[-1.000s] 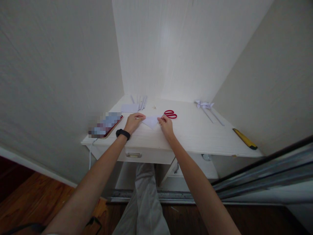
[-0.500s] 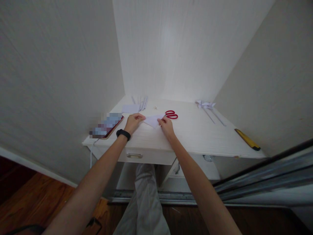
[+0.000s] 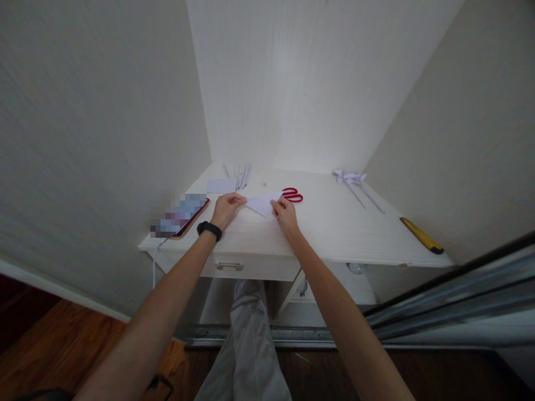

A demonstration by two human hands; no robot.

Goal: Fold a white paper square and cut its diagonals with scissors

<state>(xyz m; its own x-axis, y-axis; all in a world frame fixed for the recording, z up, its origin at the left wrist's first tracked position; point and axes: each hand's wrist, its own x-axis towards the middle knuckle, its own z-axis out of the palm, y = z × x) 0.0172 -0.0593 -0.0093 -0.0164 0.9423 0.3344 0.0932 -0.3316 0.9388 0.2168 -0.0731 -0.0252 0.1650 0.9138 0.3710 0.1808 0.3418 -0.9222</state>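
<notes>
A white sheet of paper [image 3: 261,205], folded to a triangle, is stretched between my two hands over the desk. My left hand [image 3: 228,207], with a black band on the wrist, pinches its left corner. At the right side my right hand [image 3: 283,214] grips the paper between thumb and fingers. Just behind the right hand lie red-handled scissors [image 3: 293,195], their blades hidden by the paper. Beyond my left hand is a flat piece of white paper [image 3: 221,186], beside several thin white paper sticks [image 3: 244,177].
A phone [image 3: 184,216] with a white cable rests at the desk's left edge. Two white paper pinwheels on sticks [image 3: 351,178] lie at the back right. A yellow utility knife [image 3: 421,235] is near the right edge. Walls enclose the white desk [image 3: 334,239] on three sides.
The paper has tilted slightly and shows more of its face between my hands. Both hands keep their hold. The whole view has shifted a little.
</notes>
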